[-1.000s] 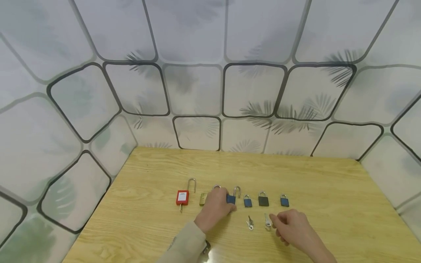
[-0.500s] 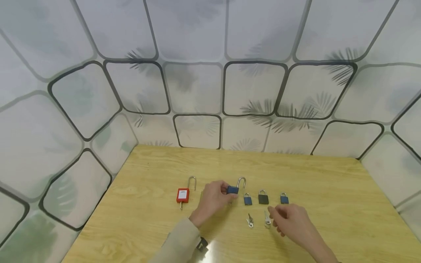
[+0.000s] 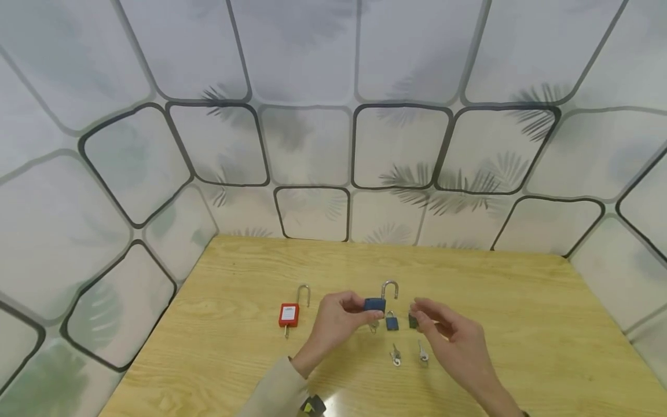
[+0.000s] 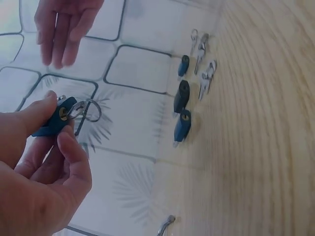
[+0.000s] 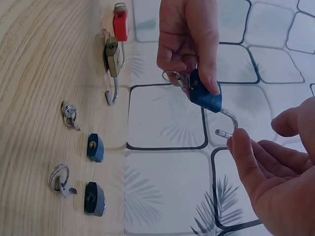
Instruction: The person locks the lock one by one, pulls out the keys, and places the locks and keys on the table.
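Pinching a blue padlock (image 3: 374,304) by its body, our left grip (image 3: 337,317) holds it clear of the table (image 3: 547,301), to the right of the red padlock (image 3: 289,315). Our right grip (image 3: 461,341) is released, fingers (image 5: 248,162) loosely extended, farther right of that red padlock. We judge a slip the likeliest trouble: there is only a small, smooth-looking body to hold, and a knock on the raised shackle (image 5: 230,115) could twist it loose. The key (image 4: 77,109) at its keyhole (image 4: 63,113) might work free if the dangling ring (image 4: 100,108) snags. We see a squared, dark-blue body, a bright, rounded metal hook with its free end out, and a brassy keyhole. Right of the red padlock, on streaky yellow wood grain, lie a small blue padlock (image 3: 392,324), a dark padlock (image 5: 95,199) partly hidden behind our right grip, and two sets of silvery keys (image 3: 396,355).
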Motion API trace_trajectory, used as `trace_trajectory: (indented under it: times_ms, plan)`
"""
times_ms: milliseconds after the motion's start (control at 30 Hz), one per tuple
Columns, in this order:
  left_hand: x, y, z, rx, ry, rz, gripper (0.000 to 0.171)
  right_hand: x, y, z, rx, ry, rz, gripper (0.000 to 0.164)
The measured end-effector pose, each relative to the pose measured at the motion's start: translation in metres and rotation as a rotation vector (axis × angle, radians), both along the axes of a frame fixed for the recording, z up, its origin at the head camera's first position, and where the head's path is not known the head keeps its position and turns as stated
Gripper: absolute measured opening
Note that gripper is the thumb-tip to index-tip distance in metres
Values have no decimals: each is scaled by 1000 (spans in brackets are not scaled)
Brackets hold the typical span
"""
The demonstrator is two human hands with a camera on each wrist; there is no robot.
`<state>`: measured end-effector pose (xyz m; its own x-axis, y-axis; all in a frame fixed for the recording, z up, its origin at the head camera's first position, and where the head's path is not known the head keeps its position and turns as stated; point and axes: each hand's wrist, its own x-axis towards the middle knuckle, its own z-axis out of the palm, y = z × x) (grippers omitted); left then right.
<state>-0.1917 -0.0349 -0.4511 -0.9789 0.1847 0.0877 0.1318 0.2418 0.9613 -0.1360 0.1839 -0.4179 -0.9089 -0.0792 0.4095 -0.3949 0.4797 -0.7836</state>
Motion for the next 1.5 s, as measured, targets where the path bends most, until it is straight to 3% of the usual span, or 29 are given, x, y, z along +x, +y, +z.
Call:
trace_trajectory:
  times_ms: [133,267,467,800,1000,1267,1500]
  plan:
    - [3,2,4,42,-36,0,27,-2,-5,4,-58,73,61,32]
    - [7,3,6,51,-51,2,28,-2,-10,6,-89,82,91,36]
    - [14,5,7,121,-45,-54,25,-2,-13,4,-103,81,81,36]
    - [17,8,8,171,-107,-68,24,-6,-18,6,-97,79,83,33]
    - [19,10,9,187,-119,-70,21,-9,-24,10,-154,41,81,31]
    - [29,10,32,193,-122,-86,19,-12,-29,15,-256,-34,123,30]
    - [30,11,34,224,-106,-102,20,-16,-31,15,-341,-24,222,34]
